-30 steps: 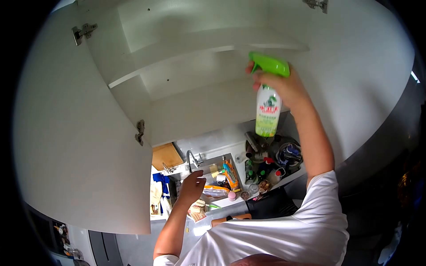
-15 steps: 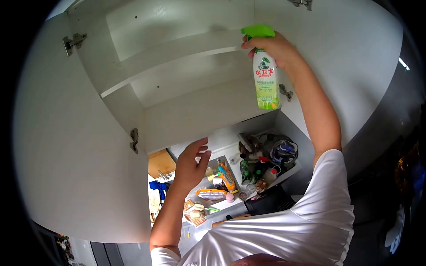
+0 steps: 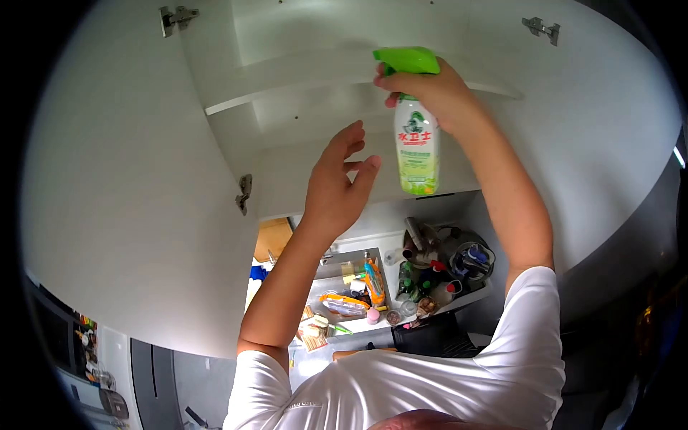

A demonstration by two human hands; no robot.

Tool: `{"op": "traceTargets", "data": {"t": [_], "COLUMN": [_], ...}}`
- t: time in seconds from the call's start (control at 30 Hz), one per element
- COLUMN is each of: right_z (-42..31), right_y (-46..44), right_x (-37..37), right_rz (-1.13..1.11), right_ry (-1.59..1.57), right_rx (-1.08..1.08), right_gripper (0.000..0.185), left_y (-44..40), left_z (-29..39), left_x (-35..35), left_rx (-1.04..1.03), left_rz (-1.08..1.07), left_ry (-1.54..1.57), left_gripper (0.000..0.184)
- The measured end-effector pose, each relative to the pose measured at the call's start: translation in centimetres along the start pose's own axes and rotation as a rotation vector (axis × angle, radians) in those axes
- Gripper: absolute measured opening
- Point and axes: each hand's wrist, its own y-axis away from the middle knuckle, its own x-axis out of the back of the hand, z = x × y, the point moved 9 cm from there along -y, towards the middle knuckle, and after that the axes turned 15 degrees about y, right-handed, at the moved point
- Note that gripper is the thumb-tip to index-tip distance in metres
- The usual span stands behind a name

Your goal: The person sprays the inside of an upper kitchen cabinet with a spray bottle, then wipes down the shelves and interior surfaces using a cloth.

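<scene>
A white and green spray bottle (image 3: pixel 418 154) with a bright green trigger head hangs upright in front of the wall cabinet's shelves. My right hand (image 3: pixel 430 89) is wrapped around its neck, just under the trigger head. To the left of the bottle, my left hand (image 3: pixel 340 179) is raised with its fingers apart and nothing in it. A gap separates that hand from the bottle. Behind both hands is the white cabinet shelf (image 3: pixel 279 82), its front edge running across the view.
Cabinet doors stand open at the left (image 3: pixel 122 193) and right (image 3: pixel 602 122), with metal hinges. Below lies a counter with a sink holding orange packets (image 3: pixel 344 305). Beside it, several bottles (image 3: pixel 416 283) and a wire basket (image 3: pixel 469 258) crowd the right.
My left hand has risen toward the bottle. The right hand, with the spray bottle, has shifted slightly left and down in view. The camera view has turned a little.
</scene>
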Motion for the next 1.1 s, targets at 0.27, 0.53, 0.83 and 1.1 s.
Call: {"op": "traceTargets", "data": {"t": [0.27, 0.53, 0.83, 1.1], "right_z": [-3.3, -4.0, 1.9, 17.4], "right_y": [-3.9, -3.4, 4.6, 19.7], "right_x": [-10.6, -13.0, -13.5, -29.6], "right_rz": [-0.254, -0.184, 0.003, -0.213], "right_ry": [-0.032, -0.068, -0.224, -0.084], "right_rx": [0.092, 0.102, 0.183, 0.038], "right_gripper": [0.025, 0.027, 0.035, 0.037], "left_y": [2.5, 6.6, 13.0, 31.8], "left_z": [-0.9, 0.5, -3.0, -11.7], "left_x": [5.5, 9.9, 9.8, 10.9], "left_rx": [-0.028, 0.053, 0.206, 0.514], "left_rz": [0.242, 0.299, 0.285, 0.127], "left_ry": [0.048, -0.041, -0.279, -0.313], "left_gripper": [0.050, 0.047, 0.063, 0.098]}}
